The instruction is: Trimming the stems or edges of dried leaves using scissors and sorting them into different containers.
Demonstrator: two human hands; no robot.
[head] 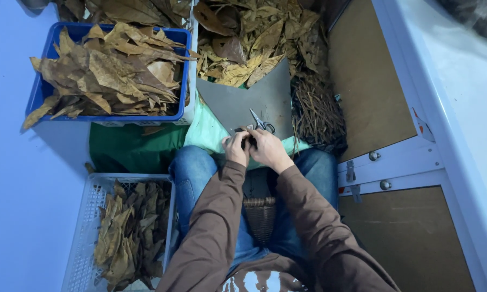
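Observation:
My left hand (236,148) and my right hand (266,150) meet over my knees, both closed around a small dark leaf piece (247,141) pinched between the fingers. Just beyond them a pair of scissors (261,124) lies on a grey board (249,100) that leans across my lap, over a light green cloth (205,132). I sit in blue jeans and brown sleeves.
A blue crate (185,59) heaped with dry brown leaves stands at far left. A white crate (86,216) of leaves sits by my left knee. Loose leaves (254,38) and a stem bundle (316,111) lie ahead. A woven basket (260,213) is between my legs. A white-framed brown panel (394,162) is at right.

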